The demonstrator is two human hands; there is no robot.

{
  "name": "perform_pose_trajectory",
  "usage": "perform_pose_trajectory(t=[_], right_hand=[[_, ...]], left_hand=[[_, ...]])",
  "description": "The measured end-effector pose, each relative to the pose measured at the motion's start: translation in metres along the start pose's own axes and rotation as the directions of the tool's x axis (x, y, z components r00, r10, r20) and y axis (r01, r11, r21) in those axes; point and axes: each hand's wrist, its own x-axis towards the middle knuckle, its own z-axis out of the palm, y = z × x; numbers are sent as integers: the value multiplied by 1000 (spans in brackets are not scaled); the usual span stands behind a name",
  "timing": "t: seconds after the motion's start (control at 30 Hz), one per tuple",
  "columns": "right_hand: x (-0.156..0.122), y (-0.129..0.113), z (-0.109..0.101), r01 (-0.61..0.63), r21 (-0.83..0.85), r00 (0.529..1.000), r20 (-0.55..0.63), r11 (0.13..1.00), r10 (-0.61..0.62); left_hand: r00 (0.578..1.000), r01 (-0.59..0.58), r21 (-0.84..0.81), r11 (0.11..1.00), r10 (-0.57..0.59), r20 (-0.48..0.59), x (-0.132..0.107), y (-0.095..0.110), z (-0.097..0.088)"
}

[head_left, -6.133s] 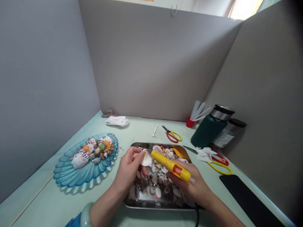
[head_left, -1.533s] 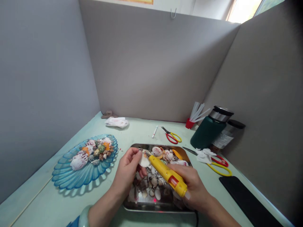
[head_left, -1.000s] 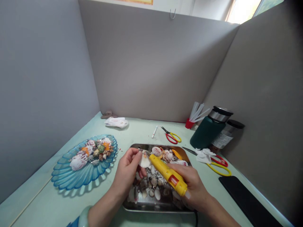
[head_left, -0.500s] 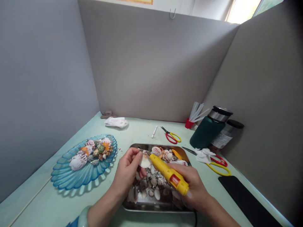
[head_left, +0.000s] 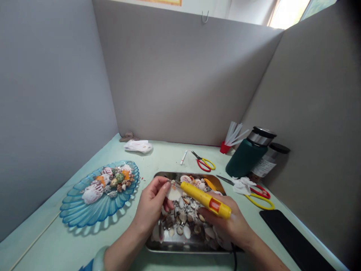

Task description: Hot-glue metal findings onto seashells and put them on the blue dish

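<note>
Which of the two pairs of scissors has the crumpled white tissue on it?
The scissors right of the tray, in front of the green bottle: the tissue lies across their middle. The other scissors, beyond the tray, lie uncovered.

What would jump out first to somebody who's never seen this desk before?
Probably the bright yellow glue gun in the right hand, its tip close to the white shell held by the left hand, over a shell-filled metal tray. Next, the scalloped blue plate to the left, bearing colourful shells. Then perhaps the dark green bottle standing out at the right.
</note>
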Motion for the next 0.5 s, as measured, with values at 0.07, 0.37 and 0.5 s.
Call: perform_pose_trajectory(t=[0.07,0.37,0.5], right_hand=[[0,4,-1,-82,71,997,13,994,81],[1,7,-3,-294,438,956,124,850,267],[1,8,-4,-447,546,889,188,709,417]], left_hand=[[1000,-14,15,1000,14,8,0,-1,-1],[998,-29,35,999,27,51,1,-2,-1],[999,-26,4,1000,25,40,2,-2,-1]])
